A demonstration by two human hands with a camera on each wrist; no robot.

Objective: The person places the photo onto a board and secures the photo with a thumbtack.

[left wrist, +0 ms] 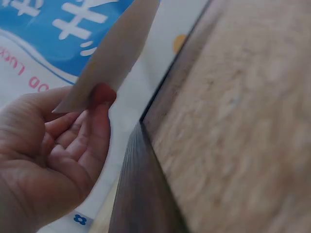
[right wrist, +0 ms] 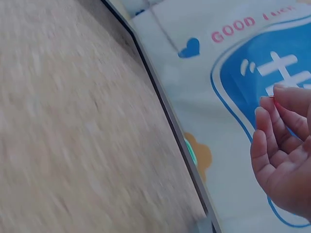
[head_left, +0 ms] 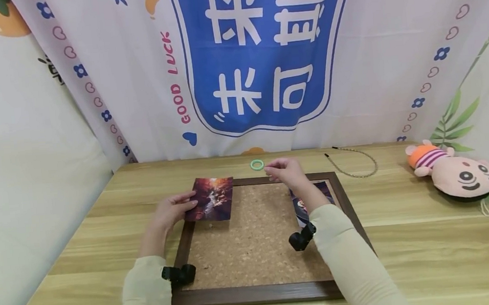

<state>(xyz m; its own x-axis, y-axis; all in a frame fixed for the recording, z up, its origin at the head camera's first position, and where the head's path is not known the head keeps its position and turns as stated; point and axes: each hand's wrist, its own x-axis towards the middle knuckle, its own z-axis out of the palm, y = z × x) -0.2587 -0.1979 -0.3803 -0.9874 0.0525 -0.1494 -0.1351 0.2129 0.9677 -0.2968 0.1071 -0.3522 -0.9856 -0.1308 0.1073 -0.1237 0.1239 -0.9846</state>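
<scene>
My left hand (head_left: pixel 172 209) pinches the left edge of a colourful picture card (head_left: pixel 211 200), dark purple with a fiery orange top. The card is over the upper left corner of the framed cork board (head_left: pixel 261 239); its pale back (left wrist: pixel 114 58) shows in the left wrist view. My right hand (head_left: pixel 287 172) is raised over the board's far edge, thumb and fingertips pinching a tiny red thing (right wrist: pixel 275 103); I cannot tell its kind. A second dark picture card (head_left: pixel 302 214) lies on the board's right side, partly hidden by the right forearm.
A green ring (head_left: pixel 257 164) lies behind the board on the wooden table (head_left: pixel 413 254). To its right is a thin chain (head_left: pixel 371 157) with black ends. A plush doll (head_left: pixel 454 171) lies at the far right. A printed curtain (head_left: pixel 147 108) hangs behind the table.
</scene>
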